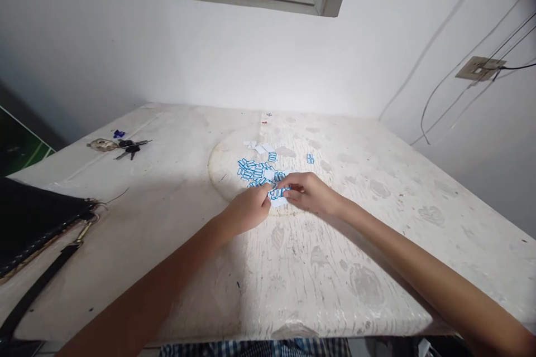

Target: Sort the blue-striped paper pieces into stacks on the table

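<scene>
A heap of small white paper pieces with blue printed lines point(253, 172) lies in the middle of the table. My left hand point(250, 207) is closed in a pinch at the heap's near edge, on a small blue-and-white paper piece. From the other side, my right hand point(309, 192) bends its thumb and fingers towards the same spot, with fingertips close to the left ones. More printed pieces and a white sheet point(278, 203) show beneath the fingers. Fingertips partly hide the held piece, and I cannot make out exactly what the right fingers grip.
Plain white paper slips point(260, 148) lie behind the heap, and one printed piece point(310, 158) lies apart to the right. Keys point(130, 148) rest at the far left. A black bag point(37, 228) with a strap covers the left edge. The wall holds a socket point(481, 68) with cables.
</scene>
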Tool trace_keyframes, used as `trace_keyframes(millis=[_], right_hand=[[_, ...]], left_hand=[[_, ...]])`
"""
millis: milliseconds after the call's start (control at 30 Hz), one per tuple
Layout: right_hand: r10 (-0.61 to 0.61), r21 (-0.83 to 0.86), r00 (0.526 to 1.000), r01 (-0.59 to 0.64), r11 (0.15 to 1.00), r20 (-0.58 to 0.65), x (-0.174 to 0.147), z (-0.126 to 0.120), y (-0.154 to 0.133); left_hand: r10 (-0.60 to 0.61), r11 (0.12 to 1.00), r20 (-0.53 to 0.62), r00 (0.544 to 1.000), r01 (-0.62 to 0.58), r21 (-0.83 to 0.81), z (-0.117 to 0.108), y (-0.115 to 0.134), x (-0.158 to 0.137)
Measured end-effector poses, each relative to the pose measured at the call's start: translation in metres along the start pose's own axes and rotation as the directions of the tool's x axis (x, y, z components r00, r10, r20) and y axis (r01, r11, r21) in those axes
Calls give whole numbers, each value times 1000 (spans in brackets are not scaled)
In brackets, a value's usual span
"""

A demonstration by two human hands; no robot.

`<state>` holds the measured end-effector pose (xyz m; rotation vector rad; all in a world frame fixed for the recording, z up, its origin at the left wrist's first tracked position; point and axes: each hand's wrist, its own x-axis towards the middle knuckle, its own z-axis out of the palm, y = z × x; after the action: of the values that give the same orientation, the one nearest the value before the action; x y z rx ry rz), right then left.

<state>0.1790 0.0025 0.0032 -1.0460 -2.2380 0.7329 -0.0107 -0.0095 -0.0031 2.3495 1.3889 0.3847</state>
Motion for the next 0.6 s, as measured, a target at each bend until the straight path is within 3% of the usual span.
trace_keyframes(millis=[133, 300, 533, 600], right_hand=[[-32, -28, 999, 31, 999, -38, -6, 7, 1], [-114, -37, 990, 111, 993, -79, -9, 12, 6], [-16, 43, 999, 18, 999, -47, -6, 18, 10], [45, 64, 992, -38, 997, -117, -2, 8, 19]], left_hand=[[-21, 983, -5, 1000, 22, 184, 4, 7, -4], [20, 965, -44, 999, -7, 261, 10, 12, -7], [25, 932, -41, 999, -8, 364, 14, 16, -8], [19, 919, -33, 999, -4, 394, 15, 17, -8]])
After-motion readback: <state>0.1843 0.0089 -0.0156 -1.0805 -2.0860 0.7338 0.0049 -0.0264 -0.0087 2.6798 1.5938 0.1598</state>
